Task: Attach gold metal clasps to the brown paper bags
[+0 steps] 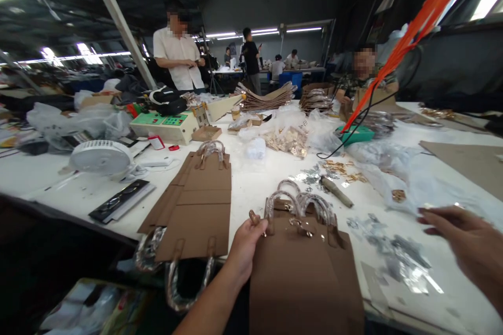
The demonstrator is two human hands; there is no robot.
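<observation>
My left hand is closed on the upper left edge of a brown bag panel, beside a plastic-wrapped handle. More wrapped handles rise behind this panel, and a small metal fitting shows near its top. My right hand hovers at the right over the table, fingers stretched out, with nothing visible in them. It is nearest to a clear plastic bag and a scatter of silvery metal plates. The lower part of the panel runs out of view.
Another stack of brown panels with wrapped handles lies to the left, overhanging the table edge. Gold-coloured fittings, a dark tapered tool and a white fan lie around. An orange strand bundle hangs at right. Co-workers are beyond.
</observation>
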